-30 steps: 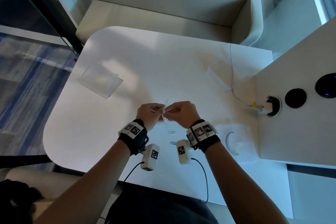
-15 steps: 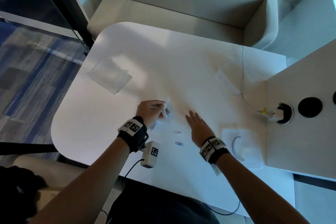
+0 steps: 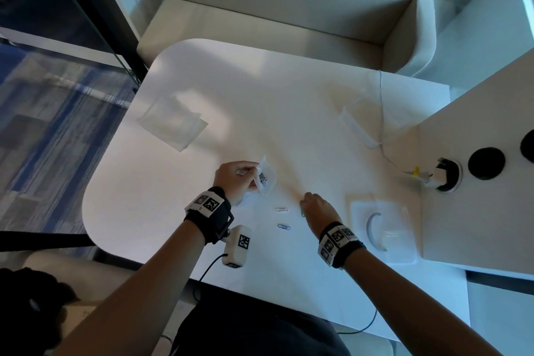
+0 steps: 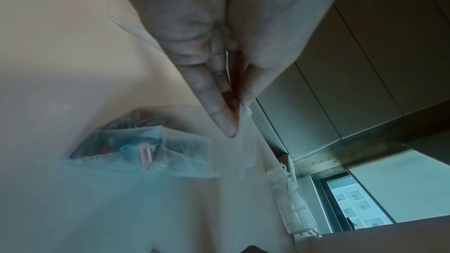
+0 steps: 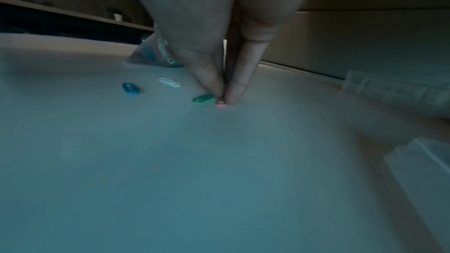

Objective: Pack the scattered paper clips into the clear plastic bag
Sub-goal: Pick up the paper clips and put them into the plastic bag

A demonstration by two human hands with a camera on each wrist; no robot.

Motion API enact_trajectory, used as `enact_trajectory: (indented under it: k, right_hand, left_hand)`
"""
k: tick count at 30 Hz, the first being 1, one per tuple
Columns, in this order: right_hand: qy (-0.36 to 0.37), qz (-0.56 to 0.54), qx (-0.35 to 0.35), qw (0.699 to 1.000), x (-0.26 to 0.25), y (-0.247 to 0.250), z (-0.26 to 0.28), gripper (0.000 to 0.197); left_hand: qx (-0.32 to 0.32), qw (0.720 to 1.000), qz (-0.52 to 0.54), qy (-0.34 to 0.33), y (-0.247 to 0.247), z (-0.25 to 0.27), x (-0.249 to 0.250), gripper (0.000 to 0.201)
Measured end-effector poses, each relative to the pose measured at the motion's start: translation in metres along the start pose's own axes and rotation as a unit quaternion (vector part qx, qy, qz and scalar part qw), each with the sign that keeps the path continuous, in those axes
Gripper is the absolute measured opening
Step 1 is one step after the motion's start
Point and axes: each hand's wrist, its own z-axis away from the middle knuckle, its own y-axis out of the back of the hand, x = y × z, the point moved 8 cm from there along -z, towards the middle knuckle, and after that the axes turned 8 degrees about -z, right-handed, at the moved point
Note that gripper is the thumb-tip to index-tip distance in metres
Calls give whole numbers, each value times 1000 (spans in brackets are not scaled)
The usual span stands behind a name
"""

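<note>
The left hand (image 3: pixel 235 179) pinches the top edge of the clear plastic bag (image 3: pixel 266 177) between thumb and fingers, so the bag hangs from its fingertips with its lower end touching the white table (image 3: pixel 179 211). Coloured paper clips are bunched in the bottom of the bag. The right hand (image 3: pixel 318 206) is down at the table well to the right of the left hand, its thumb and forefinger brought together on a pink paper clip (image 5: pixel 221 103) at the tabletop. A green paper clip (image 5: pixel 203 98) lies just beside those fingertips, on their left-hand side. Between the two hands, nearer the person, lie a white paper clip (image 3: pixel 282 209) and a blue paper clip (image 3: pixel 284 227), close to each other but apart.

The head view shows both hands and the spacing of the loose clips, but the right hand hides the pink clip there. The right wrist view alone shows that clip held at the fingertips (image 5: pixel 232 93), with the bag behind to the left. The left wrist view shows the fingers closed on the bag's thin film and a pink clip among the ones inside. To the right of the right hand lies a clear plastic lid (image 3: pixel 384 228); a stack of flat clear bags (image 3: pixel 173 124) lies well beyond the left hand.
</note>
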Motion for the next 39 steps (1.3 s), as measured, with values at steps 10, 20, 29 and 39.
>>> enact_trajectory:
  k: [10, 20, 29, 39]
  right_hand:
    - [-204, -280, 102, 933, 62, 33, -24, 17]
    - [-299, -893, 52, 331, 72, -28, 28, 17]
    - [-270, -648, 70, 709, 63, -28, 32, 21]
    - [-61, -296, 109, 947, -12, -5, -8, 17]
  left_hand:
    - [2, 1000, -6, 14, 0, 3, -1, 15]
    - [-2, 1000, 6, -6, -6, 11, 4, 16]
    - [-3, 1000, 18, 4, -8, 12, 3, 20]
    - [-4, 1000, 13, 7, -8, 11, -1, 16]
